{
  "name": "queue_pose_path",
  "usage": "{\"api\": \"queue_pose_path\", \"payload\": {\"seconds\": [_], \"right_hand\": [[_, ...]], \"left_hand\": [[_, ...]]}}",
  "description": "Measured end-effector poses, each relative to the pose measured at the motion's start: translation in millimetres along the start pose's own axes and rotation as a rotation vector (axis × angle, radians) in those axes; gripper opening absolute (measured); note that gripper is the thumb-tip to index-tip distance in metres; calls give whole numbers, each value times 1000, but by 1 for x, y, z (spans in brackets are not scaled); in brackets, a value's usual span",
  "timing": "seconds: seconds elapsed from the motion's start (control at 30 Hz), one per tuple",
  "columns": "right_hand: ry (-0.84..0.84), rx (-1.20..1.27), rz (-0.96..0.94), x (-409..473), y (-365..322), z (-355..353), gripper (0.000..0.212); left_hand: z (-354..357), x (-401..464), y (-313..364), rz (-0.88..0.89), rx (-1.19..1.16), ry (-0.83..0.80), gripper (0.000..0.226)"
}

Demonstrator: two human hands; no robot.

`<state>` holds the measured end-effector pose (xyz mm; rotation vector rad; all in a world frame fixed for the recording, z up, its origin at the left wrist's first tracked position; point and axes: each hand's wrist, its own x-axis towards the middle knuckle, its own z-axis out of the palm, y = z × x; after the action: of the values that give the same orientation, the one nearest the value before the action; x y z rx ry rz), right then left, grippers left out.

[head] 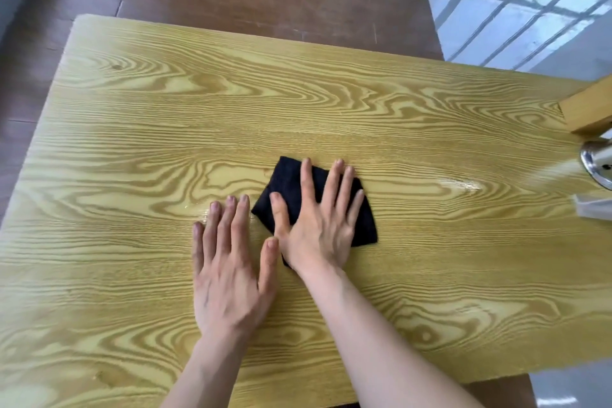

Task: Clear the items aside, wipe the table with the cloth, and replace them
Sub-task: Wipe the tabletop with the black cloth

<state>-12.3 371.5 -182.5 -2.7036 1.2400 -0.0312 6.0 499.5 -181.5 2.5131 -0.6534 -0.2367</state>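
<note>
Wood-grain table (132,149): one black cloth (366,228) is lying mid-table under the right hand (318,228), fingers splayed flat; left hand (228,275) resting flat beside it; possibly one metal vessel (597,164) at the right edge.

The scene is seen through a single wide-angle view, worn at head height and aimed forward and steeply down. The table (132,129) is looked at from its near edge and fills most of the picture; its far edge is bowed by the lens. The left hand (228,268) and right hand (318,225) are held close below the camera, near the middle, with both forearms entering from the bottom edge. Beyond the fingertips, floor is taken in; a window is caught at upper right. No second view is given.
</note>
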Motion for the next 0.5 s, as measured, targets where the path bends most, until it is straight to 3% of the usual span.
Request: {"api": "queue_pose_path", "payload": {"seconds": [0.17, 0.5], "right_hand": [[-54, -19, -181, -13, 12, -2, 75], [-96, -30, -281, -62, 54, -13, 71]], "left_hand": [[6, 0, -1, -24, 61, -14, 64], [4, -2, 1, 5, 151, -11, 76]]}}
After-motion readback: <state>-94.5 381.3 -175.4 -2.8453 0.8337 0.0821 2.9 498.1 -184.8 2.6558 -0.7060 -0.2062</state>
